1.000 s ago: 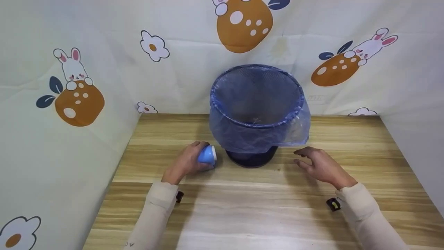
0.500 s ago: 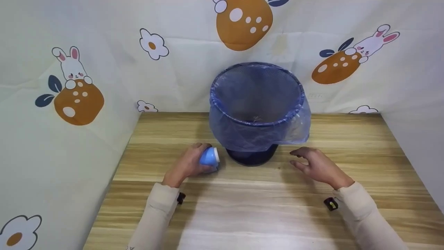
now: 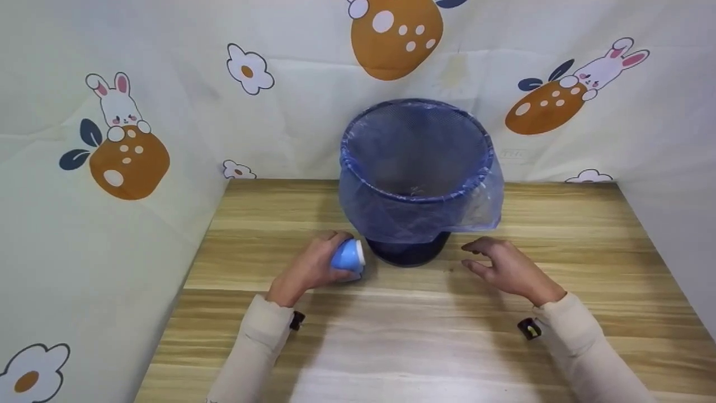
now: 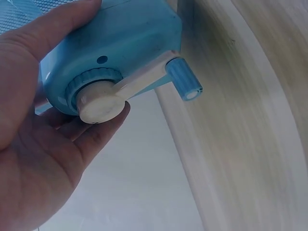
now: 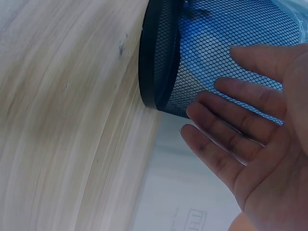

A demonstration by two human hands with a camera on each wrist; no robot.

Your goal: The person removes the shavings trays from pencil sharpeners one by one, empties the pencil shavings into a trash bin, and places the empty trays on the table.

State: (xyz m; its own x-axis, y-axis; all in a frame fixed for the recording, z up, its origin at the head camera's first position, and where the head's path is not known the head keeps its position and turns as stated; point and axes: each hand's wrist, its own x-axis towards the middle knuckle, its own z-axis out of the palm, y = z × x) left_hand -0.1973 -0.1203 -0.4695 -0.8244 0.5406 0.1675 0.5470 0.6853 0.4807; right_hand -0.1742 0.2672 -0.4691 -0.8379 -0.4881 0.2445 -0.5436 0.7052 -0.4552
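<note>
My left hand grips a blue hand-crank pencil sharpener, just left of the bin's foot. In the left wrist view, the thumb lies over the sharpener's blue body and the fingers curl beneath. Its white crank arm sticks out to the side and ends in a blue knob. To the right of the bin, my right hand holds nothing. Its fingers are loosely spread beside the mesh wall in the right wrist view.
A dark mesh waste bin with a translucent blue liner bag folded over its rim stands upright on the wooden table. Behind it and along both sides hangs a pale cloth printed with rabbits and flowers.
My left hand has shifted right with the pencil sharpener, closer to the bin. The right hand has drifted slightly left, also towards the bin. The bin stays in place.
</note>
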